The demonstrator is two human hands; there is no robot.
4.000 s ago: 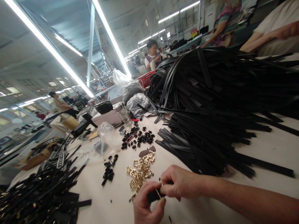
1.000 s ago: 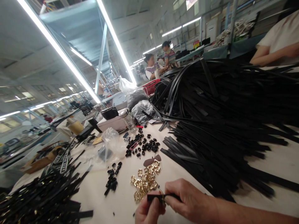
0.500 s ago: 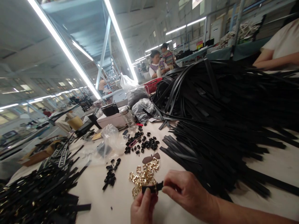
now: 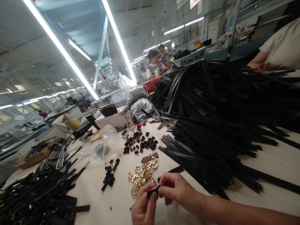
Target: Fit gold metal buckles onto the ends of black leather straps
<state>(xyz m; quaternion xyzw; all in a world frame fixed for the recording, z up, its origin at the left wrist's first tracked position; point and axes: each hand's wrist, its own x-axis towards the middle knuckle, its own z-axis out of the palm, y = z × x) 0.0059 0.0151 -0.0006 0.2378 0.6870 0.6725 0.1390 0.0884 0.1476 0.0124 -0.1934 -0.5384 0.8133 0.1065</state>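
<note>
1. Table: pale top, fills the near and middle scene, cluttered
2. Big strap heap: long black straps stacked high on the right, ends fanning toward near centre
3. Second strap pile: shorter black straps with bits of gold, near left corner
4. Plastic bags: grey and clear, far centre, just left of the big heap; clear jar beside them
5. Co-worker's arm: pale sleeve, far right behind the big heap; two more people far centre
6. Right hand: near centre, fingertips pinched on the right end of the strap piece
7. Left hand: near bottom edge, thumb and fingers clamped on the left end of the same piece
8. Gold buckles: loose cluster on the table, just far-left of the hands
9. Black fittings: scattered group beyond the buckles; smaller clump to the left
10. Strap piece: short, black, held between both hands just above the table, touching both; detail too small to tell
</note>
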